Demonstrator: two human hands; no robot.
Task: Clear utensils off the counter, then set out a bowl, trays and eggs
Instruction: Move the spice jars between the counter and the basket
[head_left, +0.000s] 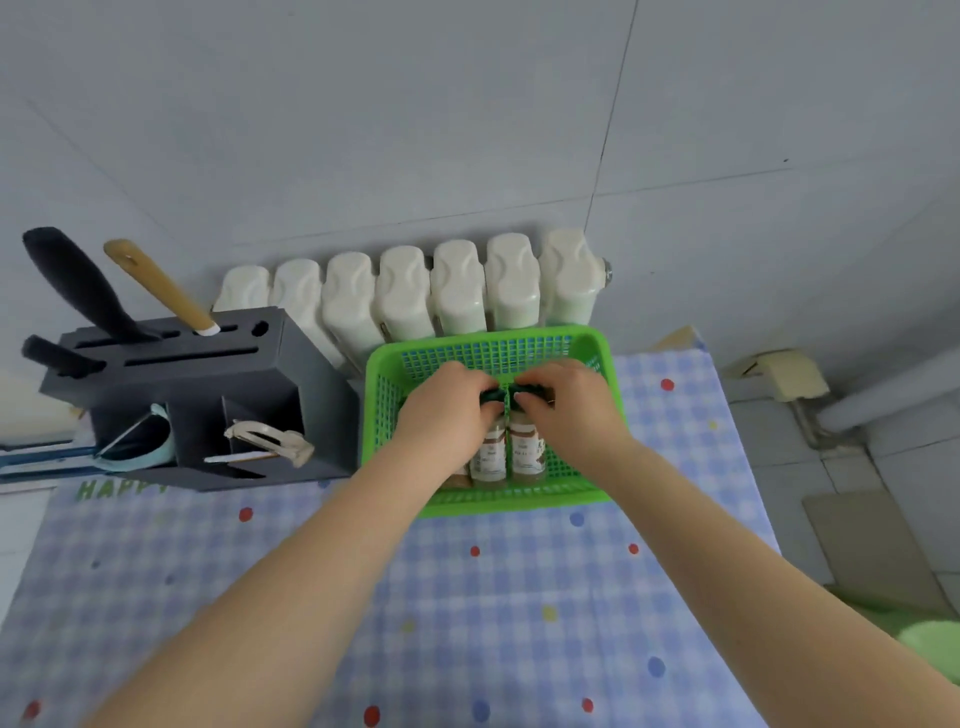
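A green plastic basket (597, 343) stands at the back of the counter on a blue checked cloth (467, 597). Two spice bottles with dark green caps lie side by side in it. My left hand (447, 410) grips the cap end of the left spice bottle (491, 457). My right hand (566, 405) grips the cap end of the right spice bottle (527, 452). Both forearms reach in from the bottom of the view. A third bottle seems partly hidden under my left wrist. No bowl, trays or eggs are in view.
A dark grey utensil block (208, 374) stands at the left with black handles, a wooden-handled tool (156, 286), a peeler (275, 439) and a blue-rimmed item. A white radiator (415, 291) runs along the tiled wall behind. The counter's right edge drops to a tiled floor.
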